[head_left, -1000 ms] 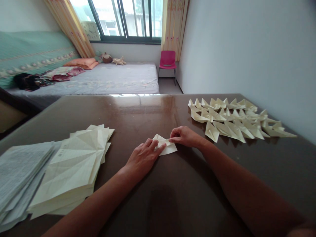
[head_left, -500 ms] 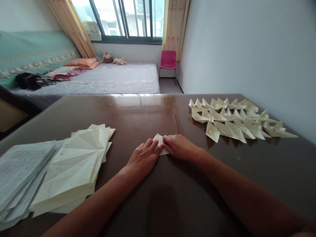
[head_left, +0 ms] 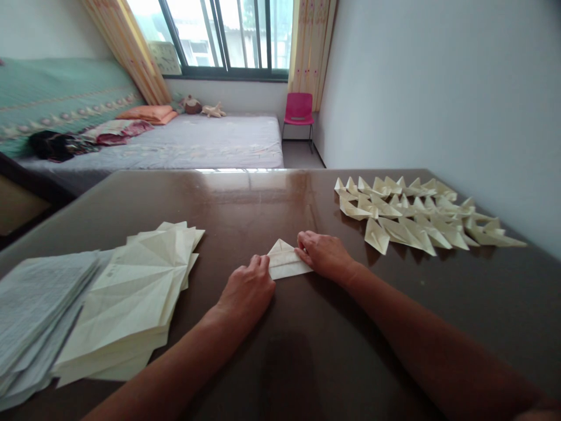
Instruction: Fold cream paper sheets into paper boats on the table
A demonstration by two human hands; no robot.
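Note:
Between my hands, flat on the brown table, lies a folded piece of cream paper [head_left: 287, 268] with a pointed top and a creased band across it. My left hand [head_left: 249, 283] grips its left end, fingers closed at the edge. At the right end, my right hand [head_left: 324, 254] has its fingers bent and closed on the paper. The fingertips and the paper's two ends are partly hidden.
Creased cream sheets [head_left: 135, 286] lie stacked at the left, beside a pile of printed papers [head_left: 39, 310]. Rows of folded paper boats [head_left: 407, 213] stand at the right on the glossy table [head_left: 245, 210]. Beyond are a bed [head_left: 228, 137] and a pink chair [head_left: 298, 109].
My hands have moved apart, the left one leftward and the right one rightward, to the ends of the folded paper. More of its middle now shows.

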